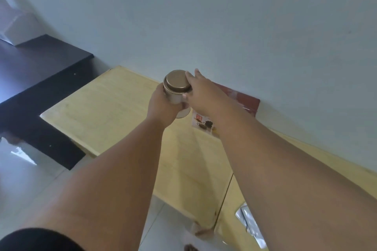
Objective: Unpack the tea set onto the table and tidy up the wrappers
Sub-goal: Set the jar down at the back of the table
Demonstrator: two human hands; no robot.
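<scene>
Closest to me is the black sleeve (pixel 30 238) on my left arm, and both bare forearms reach out from there over the pale wooden table (pixel 106 104). My left hand (pixel 161 106) is wrapped round the body of the tin (pixel 174 97), fingers curled behind it and hidden from me. My right hand (pixel 201 89) has the bronze lid (pixel 176 82) at its rim, thumb on the near edge and fingers laid over the far edge, with one fingertip poking out straight past it. I hold the tin tilted toward me over the far part of the table; I cannot tell whether its base touches the wood. Just beyond my right wrist a printed leaflet (pixel 204 123) lies by a red box (pixel 244 98) against the wall. A silvery wrapper (pixel 248 222) lies on the table under my right forearm, and a black desk (pixel 40 71) stands to the left.
</scene>
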